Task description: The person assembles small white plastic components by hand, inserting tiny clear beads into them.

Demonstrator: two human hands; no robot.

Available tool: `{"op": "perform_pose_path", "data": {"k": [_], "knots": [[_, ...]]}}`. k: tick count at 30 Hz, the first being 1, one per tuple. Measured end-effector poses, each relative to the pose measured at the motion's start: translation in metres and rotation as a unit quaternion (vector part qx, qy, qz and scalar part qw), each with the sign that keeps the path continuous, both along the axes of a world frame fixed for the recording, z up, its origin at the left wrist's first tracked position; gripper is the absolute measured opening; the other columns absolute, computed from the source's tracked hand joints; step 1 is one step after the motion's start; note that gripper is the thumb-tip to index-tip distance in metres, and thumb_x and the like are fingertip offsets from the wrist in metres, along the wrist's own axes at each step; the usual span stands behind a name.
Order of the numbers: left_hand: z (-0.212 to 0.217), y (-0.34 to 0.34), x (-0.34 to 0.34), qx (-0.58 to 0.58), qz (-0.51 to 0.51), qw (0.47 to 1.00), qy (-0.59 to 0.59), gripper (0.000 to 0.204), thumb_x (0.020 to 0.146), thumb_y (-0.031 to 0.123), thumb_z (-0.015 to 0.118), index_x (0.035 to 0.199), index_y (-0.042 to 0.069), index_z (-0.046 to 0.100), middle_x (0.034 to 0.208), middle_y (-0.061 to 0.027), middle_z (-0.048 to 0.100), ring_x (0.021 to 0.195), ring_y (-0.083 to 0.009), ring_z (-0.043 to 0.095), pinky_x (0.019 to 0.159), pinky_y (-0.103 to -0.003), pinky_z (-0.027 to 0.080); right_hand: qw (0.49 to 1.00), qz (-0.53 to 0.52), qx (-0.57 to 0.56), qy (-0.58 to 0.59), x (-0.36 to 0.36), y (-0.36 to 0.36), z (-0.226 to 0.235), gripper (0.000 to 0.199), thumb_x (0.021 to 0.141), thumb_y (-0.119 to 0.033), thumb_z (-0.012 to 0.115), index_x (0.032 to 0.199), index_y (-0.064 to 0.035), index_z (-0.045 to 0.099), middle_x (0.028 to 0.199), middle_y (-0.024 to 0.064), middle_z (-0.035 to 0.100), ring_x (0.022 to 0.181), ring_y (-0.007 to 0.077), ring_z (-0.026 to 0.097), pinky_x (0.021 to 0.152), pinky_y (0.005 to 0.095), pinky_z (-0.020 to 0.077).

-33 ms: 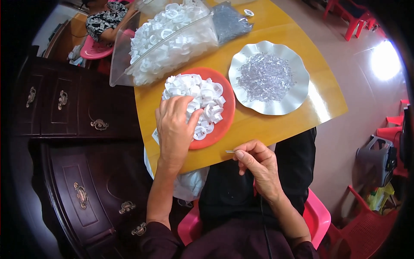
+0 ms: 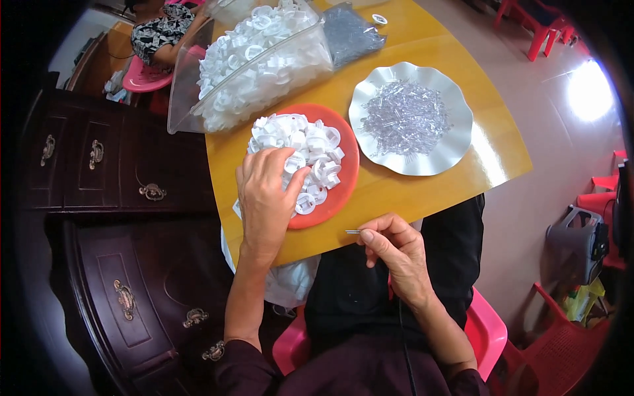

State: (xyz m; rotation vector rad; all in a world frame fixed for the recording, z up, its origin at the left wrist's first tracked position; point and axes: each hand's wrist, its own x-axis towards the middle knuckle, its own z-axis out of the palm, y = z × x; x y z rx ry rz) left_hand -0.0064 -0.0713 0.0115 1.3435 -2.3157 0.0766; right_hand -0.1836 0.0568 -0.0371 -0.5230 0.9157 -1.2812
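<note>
My left hand (image 2: 265, 191) rests over the near left side of a round orange-red plate (image 2: 348, 148), its thumb and fingers apart above a heap of small white plastic ring-shaped parts (image 2: 323, 156). What its fingertips touch is partly hidden. At the table's near edge, my right hand (image 2: 399, 254) pinches a thin shiny pin (image 2: 352, 231) between thumb and forefinger, with the end pointing left. Farther back on the right, a scalloped silvery plate (image 2: 457, 143) holds a pile of slender clear pieces (image 2: 408, 119).
A clear plastic bin (image 2: 178, 99) full of similar white parts stands at the back left, beside a grey plastic bag (image 2: 352, 36). One loose white ring (image 2: 379, 20) lies on the yellow table (image 2: 422, 195). Dark wooden drawers (image 2: 105, 264) flank the left; another person (image 2: 162, 33) sits beyond.
</note>
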Motion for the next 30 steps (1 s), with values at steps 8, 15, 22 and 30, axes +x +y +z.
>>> {"op": "perform_pose_path", "data": {"k": [8, 15, 22, 30], "knots": [[0.001, 0.026, -0.003, 0.131, -0.071, 0.929, 0.339, 0.037, 0.082, -0.003, 0.071, 0.117, 0.000, 0.061, 0.106, -0.0088, 0.063, 0.092, -0.0158, 0.062, 0.084, -0.029, 0.049, 1.000, -0.023, -0.013, 0.010, -0.007, -0.002, 0.001, 0.016, 0.095, -0.017, 0.066, 0.100, -0.0011, 0.065, 0.088, 0.0005, 0.065, 0.072, 0.0034, 0.055, 0.060, 0.0195, 0.0482], [-0.005, 0.060, -0.010, 0.444, -0.091, 0.657, 0.603, 0.038, 0.090, 0.001, 0.059, 0.128, -0.005, 0.053, 0.119, -0.0138, 0.062, 0.101, -0.0175, 0.062, 0.093, -0.032, 0.049, 0.994, -0.062, -0.056, 0.075, -0.010, -0.010, 0.024, 0.012, 0.094, -0.010, 0.066, 0.100, -0.0001, 0.064, 0.093, 0.0022, 0.067, 0.074, 0.0024, 0.058, 0.063, 0.0186, 0.0485], [-0.016, 0.070, -0.014, 0.491, -0.089, 0.623, 0.602, 0.039, 0.093, 0.004, 0.058, 0.131, -0.003, 0.053, 0.124, -0.0140, 0.061, 0.111, -0.0167, 0.058, 0.103, -0.034, 0.041, 0.980, -0.096, -0.130, 0.113, -0.001, -0.010, 0.019, 0.009, 0.092, -0.005, 0.066, 0.098, 0.0018, 0.064, 0.102, 0.0075, 0.069, 0.079, 0.0052, 0.060, 0.065, 0.0197, 0.0499], [-0.015, 0.071, -0.012, 0.500, -0.101, 0.612, 0.605, 0.039, 0.093, 0.005, 0.057, 0.131, -0.004, 0.053, 0.124, -0.0128, 0.060, 0.110, -0.0160, 0.057, 0.101, -0.033, 0.043, 0.980, -0.089, -0.120, 0.135, 0.001, -0.009, 0.017, 0.009, 0.091, -0.005, 0.067, 0.095, 0.0022, 0.062, 0.100, 0.0093, 0.070, 0.077, 0.0087, 0.063, 0.064, 0.0223, 0.0514]]}}
